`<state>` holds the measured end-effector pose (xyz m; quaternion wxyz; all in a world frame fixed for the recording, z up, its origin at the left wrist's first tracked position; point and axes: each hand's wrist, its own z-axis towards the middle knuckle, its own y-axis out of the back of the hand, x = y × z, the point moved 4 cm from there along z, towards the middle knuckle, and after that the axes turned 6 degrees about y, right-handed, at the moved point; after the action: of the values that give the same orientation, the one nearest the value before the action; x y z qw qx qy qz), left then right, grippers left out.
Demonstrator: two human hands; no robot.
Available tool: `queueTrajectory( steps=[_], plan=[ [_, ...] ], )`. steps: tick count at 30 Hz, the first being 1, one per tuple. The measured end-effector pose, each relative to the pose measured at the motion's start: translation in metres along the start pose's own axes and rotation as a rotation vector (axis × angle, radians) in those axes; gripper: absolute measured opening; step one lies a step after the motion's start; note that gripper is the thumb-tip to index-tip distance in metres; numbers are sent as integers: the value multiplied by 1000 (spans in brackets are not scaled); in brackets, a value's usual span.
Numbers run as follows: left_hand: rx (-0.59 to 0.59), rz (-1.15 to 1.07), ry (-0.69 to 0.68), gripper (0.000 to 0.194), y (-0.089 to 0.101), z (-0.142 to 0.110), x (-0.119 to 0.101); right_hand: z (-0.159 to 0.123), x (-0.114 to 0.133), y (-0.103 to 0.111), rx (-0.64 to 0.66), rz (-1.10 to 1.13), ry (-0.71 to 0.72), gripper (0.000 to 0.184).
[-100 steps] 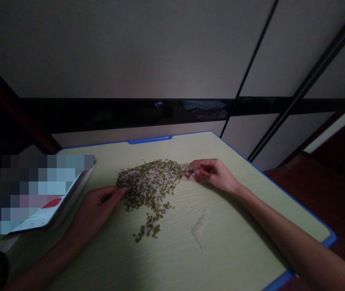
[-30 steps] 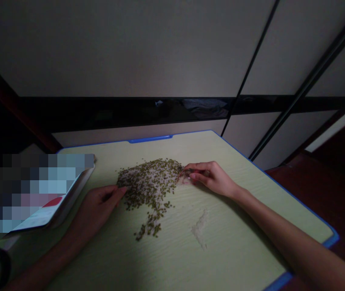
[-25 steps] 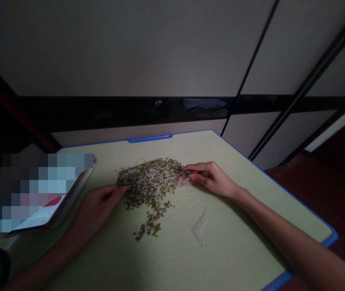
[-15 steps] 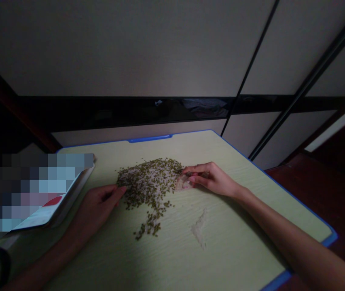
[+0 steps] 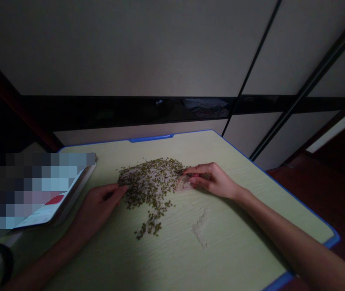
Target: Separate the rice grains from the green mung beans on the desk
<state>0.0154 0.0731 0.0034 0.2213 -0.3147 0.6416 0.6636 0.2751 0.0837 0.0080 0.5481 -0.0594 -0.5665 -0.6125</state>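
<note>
A heap of green beans mixed with white rice (image 5: 151, 182) lies in the middle of a pale green table (image 5: 235, 242). My left hand (image 5: 98, 204) rests flat on the table, fingertips touching the heap's left edge, fingers loosely stretched. My right hand (image 5: 211, 180) lies at the heap's right edge, its fingers drawn together over a small patch of white grains (image 5: 183, 184). A separate thin trail of white rice (image 5: 199, 228) lies nearer me, and a small cluster of green beans (image 5: 148, 228) sits below the heap.
A book or packet with a red mark (image 5: 51, 202) lies at the table's left side, partly blurred. The table has a blue rim (image 5: 151, 139) and stands against a pale wall with dark rails. Dark reddish floor shows on the right.
My right hand's fingers have dragged a few white grains out of the heap's right edge, toward me. The left hand has stayed put.
</note>
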Motion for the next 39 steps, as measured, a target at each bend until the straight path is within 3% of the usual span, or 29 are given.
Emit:
queueTrajectory(
  steps=[6, 16, 39],
  plan=[
    [10, -11, 10, 38, 0, 1, 3, 1, 5, 1, -49, -75, 50, 28],
    [24, 7, 9, 37, 0, -1, 2, 1, 9, 1, 9, -13, 130, 27],
    [28, -4, 24, 36, 0, -1, 3, -2, 20, -9, 340, 283, 66, 23]
  ],
)
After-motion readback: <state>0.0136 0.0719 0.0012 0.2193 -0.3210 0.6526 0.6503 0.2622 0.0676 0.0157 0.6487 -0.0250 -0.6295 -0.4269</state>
